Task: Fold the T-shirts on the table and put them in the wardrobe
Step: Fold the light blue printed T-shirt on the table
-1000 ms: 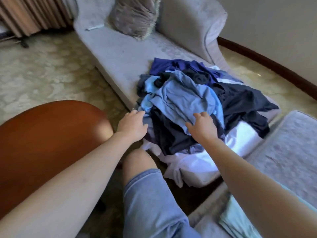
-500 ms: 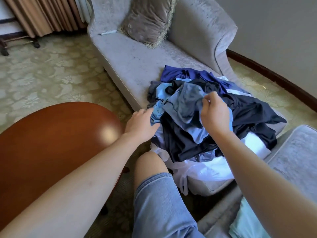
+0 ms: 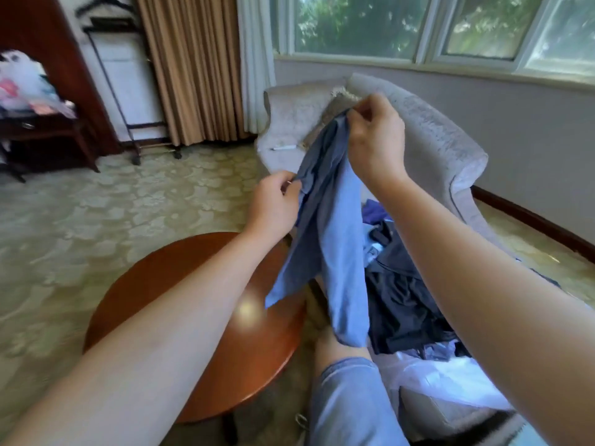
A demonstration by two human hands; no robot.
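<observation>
A light blue T-shirt (image 3: 331, 239) hangs in the air in front of me, bunched and dangling down over my knee. My right hand (image 3: 375, 140) pinches its top edge, held high. My left hand (image 3: 273, 204) grips the shirt's left edge lower down. Below and to the right, a pile of dark, purple and white clothes (image 3: 405, 300) lies on the grey chaise longue (image 3: 450, 149). A round brown wooden table (image 3: 193, 300) stands at my left, under my left forearm.
Beige curtains (image 3: 193, 66) and a black valet stand (image 3: 122, 91) are at the back left, beside dark wooden furniture (image 3: 48, 130) holding bags. A cushion (image 3: 335, 107) leans on the chaise back. Patterned carpet (image 3: 96, 220) spreads out to the left. My knee (image 3: 347, 381) is below the shirt.
Both hands have lifted the light blue T-shirt off the pile and raised it. My head has tilted up, so the window and curtains have come into view.
</observation>
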